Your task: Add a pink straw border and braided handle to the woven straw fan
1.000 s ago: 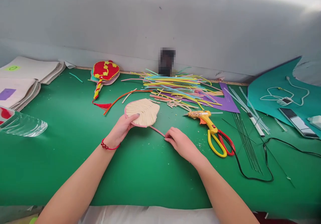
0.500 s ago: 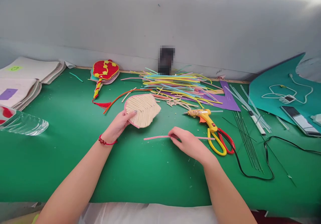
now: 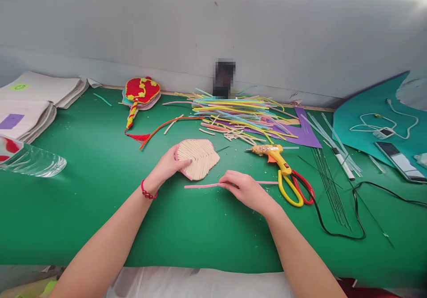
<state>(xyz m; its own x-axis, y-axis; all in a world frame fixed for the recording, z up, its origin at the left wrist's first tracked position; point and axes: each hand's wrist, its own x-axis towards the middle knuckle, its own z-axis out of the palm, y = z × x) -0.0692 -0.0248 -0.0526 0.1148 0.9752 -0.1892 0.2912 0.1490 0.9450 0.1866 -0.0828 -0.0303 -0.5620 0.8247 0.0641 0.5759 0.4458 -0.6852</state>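
Note:
My left hand grips a cream leaf-shaped panel by its left edge, thumb on top. Cream strips in a slanted pattern cover its face, and pink trim runs along part of its edge. Between the pinched fingers of my right hand is a pink chenille stem, lying sideways just above or on the table; its middle is hidden by the hand. Right of that hand are a yellow glue gun and scissors with yellow and red handles.
Behind lies a pile of coloured chenille stems over a purple sheet. A red decorated fan is at back left, a water bottle at left. Green wires, a black cord and a phone occupy the right.
My left hand has brought the leaf-shaped panel right and toward me, nearer the pink stem. My right hand has shifted slightly left with the stem.

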